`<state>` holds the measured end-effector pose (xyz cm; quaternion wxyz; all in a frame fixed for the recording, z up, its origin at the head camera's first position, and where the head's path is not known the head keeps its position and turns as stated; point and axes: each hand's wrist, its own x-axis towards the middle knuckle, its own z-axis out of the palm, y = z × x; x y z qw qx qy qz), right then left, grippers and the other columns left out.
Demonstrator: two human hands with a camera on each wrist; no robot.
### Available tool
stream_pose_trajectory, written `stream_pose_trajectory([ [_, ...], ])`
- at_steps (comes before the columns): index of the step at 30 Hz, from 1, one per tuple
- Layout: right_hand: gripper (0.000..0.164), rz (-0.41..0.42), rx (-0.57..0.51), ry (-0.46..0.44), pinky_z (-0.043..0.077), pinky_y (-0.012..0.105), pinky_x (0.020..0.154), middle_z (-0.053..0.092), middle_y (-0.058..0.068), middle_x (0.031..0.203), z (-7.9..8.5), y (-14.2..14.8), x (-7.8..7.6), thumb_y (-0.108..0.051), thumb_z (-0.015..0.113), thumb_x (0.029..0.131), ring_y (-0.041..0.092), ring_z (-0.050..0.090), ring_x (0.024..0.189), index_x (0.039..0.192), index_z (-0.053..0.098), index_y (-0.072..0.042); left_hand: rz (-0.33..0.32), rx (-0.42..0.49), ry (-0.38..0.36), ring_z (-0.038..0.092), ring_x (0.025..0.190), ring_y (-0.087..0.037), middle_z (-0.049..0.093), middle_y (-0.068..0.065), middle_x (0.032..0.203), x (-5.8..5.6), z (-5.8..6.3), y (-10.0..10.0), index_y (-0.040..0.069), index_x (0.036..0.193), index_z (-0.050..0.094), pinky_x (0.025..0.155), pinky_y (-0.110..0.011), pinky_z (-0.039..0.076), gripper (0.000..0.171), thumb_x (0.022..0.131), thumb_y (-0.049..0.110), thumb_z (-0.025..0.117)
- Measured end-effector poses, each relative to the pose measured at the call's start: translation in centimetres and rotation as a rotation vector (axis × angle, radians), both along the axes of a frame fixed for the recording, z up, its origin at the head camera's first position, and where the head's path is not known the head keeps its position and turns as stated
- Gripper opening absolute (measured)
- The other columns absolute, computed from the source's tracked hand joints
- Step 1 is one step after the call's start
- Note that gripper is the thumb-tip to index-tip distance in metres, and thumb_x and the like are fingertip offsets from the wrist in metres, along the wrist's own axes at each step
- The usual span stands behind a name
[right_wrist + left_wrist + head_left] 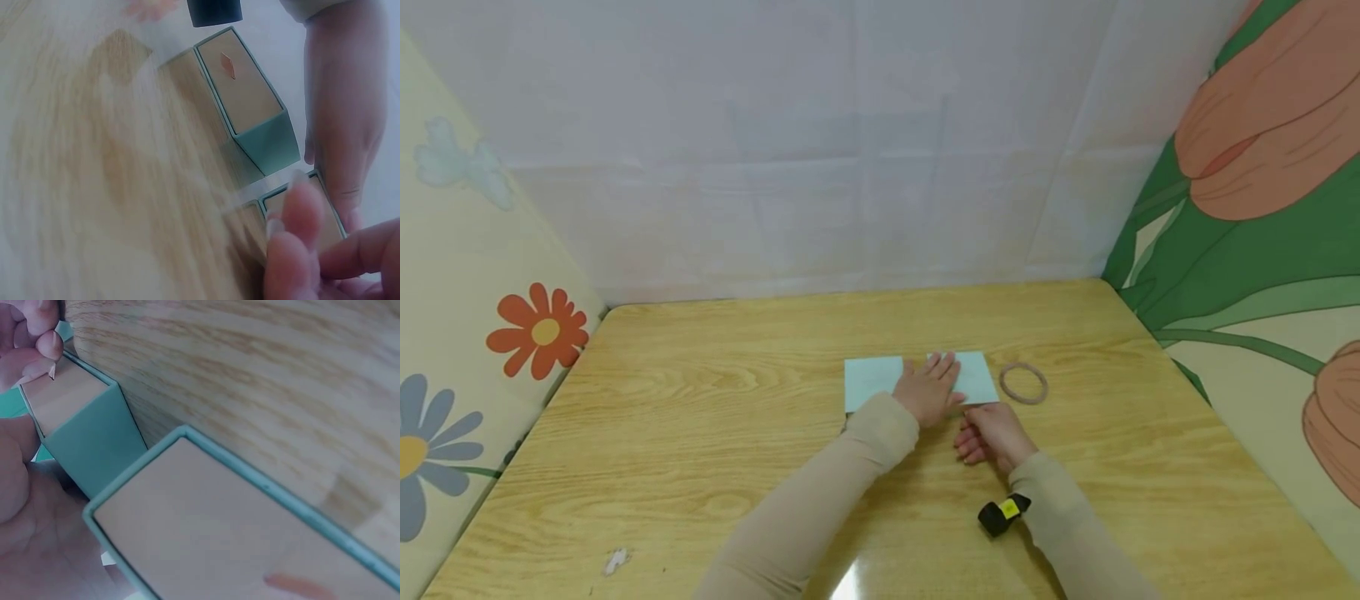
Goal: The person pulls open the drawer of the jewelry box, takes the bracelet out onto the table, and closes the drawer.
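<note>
Two mint-green boxes with tan fronts stand side by side on the table, the left box (pixel 868 382) and the right box (pixel 979 377). My left hand (pixel 927 392) lies across the inner part of the right box, fingers straight and spread, palm down. At the front of that box, my right hand (pixel 996 435) pinches a small pull tab (pixel 52 371) on the tan panel between thumb and finger. A similar tab (pixel 228 65) shows on the left box's front, which no hand touches in the right wrist view.
A thin brownish ring (pixel 1028 402) lies right of the boxes. On the right wrist hangs a black device (pixel 997 518) with a yellow label. A white patch (pixel 616 561) marks the wooden table (pixel 715 450) at front left. A white sheet (pixel 805 183) hangs behind.
</note>
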<state>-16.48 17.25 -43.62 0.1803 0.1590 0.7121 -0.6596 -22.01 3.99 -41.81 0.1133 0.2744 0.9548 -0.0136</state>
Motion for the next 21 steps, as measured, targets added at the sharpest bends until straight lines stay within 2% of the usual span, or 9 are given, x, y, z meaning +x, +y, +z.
stream_pose_trajectory([
  [21, 0.022, 0.022, 0.016, 0.014, 0.05, 0.025, 0.043, 0.061, 0.007, 0.06, 0.11, 0.17, 0.52, -0.002, 0.04, 0.096, 0.012, 0.059, 0.047, 0.086, 0.055, 0.009, -0.006, -0.018, 0.013, 0.009, 0.148, -0.014, 0.01, 0.004, 0.162, 0.16, 0.32, 0.04, 0.018, 0.158, 0.018, 0.116, -0.05, 0.017, 0.06, 0.105, 0.047, 0.024],
])
